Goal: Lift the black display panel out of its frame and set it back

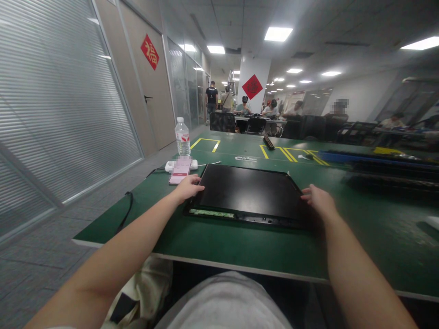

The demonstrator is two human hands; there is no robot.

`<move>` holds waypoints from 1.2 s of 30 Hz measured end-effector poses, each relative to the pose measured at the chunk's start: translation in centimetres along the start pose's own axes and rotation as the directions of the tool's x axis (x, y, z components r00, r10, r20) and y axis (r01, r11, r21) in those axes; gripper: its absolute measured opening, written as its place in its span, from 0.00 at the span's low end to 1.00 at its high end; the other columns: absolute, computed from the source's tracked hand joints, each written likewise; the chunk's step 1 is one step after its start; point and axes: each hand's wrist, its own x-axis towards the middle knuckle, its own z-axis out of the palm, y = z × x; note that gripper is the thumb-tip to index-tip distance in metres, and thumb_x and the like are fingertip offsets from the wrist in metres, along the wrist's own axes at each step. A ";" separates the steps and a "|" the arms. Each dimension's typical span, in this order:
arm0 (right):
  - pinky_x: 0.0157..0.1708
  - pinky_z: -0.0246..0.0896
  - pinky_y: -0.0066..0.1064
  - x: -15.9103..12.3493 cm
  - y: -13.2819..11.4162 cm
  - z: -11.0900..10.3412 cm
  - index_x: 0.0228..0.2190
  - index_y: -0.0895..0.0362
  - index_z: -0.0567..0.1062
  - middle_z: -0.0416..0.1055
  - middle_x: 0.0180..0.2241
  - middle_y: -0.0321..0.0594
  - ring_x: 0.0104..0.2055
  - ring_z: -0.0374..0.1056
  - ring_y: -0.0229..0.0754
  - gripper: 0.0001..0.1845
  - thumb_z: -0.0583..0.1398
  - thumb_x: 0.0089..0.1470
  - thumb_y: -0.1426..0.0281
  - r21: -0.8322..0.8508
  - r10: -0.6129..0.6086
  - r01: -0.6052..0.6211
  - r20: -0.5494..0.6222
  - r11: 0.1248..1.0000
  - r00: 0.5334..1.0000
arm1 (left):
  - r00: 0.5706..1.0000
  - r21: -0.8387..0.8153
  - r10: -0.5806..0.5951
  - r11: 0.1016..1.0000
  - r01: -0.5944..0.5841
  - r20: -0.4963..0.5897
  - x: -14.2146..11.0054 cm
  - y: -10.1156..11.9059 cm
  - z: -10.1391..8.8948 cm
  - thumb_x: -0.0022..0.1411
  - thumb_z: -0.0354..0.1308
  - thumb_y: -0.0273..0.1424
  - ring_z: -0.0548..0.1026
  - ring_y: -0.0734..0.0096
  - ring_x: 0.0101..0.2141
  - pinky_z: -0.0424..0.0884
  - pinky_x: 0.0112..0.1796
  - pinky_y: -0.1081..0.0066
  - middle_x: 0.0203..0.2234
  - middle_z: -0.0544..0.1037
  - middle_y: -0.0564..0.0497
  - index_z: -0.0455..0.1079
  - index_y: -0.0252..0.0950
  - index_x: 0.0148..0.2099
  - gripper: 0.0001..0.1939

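I'm holding my left hand [187, 188] and right hand [320, 201] apart, fingers touching opposite sides of a flat, black, rectangular screen panel [247, 187] that is lying on the green-topped table [260, 251] before me (whether either hand is pinching, I can't tell). Uneven pressing could be flexing or cracking it, I reckon, and a careless finger could be scraping the slim green circuit strip [212, 213] along its near edge. A pink-screened phone [181, 170] is lying just beside my left hand, partly hiding a white plastic block [194, 164]; a clear plastic bottle [183, 137] is standing beyond, all crowding that side. A dark, blue-edged stack [363, 158] is sitting rightward, well apart.
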 end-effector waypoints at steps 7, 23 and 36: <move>0.30 0.60 0.35 -0.4 -0.5 -0.1 0.33 0.57 0.79 0.80 0.29 0.46 0.24 0.67 0.42 0.25 0.48 0.59 0.55 0.009 0.014 -0.014 0.003 1.000 1.000 | 1.000 0.111 0.005 0.994 -0.006 0.007 0.3 -0.7 -0.1 0.35 0.71 0.33 0.68 0.40 0.60 0.63 0.61 0.55 0.62 0.69 0.40 0.80 0.36 0.32 0.16; 0.31 0.61 0.36 -0.6 -0.9 -0.2 0.31 0.57 0.79 0.80 0.29 0.46 0.24 0.67 0.42 0.23 0.51 0.57 0.56 -0.005 0.007 -0.007 -0.004 1.000 1.000 | 0.998 0.221 0.054 0.973 -0.061 0.038 0.2 -0.7 -0.2 0.38 0.70 0.33 0.68 0.41 0.61 0.61 0.63 0.56 0.58 0.73 0.40 0.79 0.37 0.31 0.14; 0.31 0.62 0.36 -0.6 -0.8 -0.1 0.32 0.57 0.80 0.80 0.29 0.46 0.25 0.68 0.43 0.22 0.52 0.57 0.57 -0.039 0.010 -0.011 -0.010 0.999 1.000 | 0.993 0.269 0.108 0.956 -0.114 0.040 0.0 -0.2 -0.4 0.36 0.71 0.36 0.69 0.40 0.60 0.59 0.64 0.56 0.54 0.76 0.40 0.77 0.40 0.28 0.13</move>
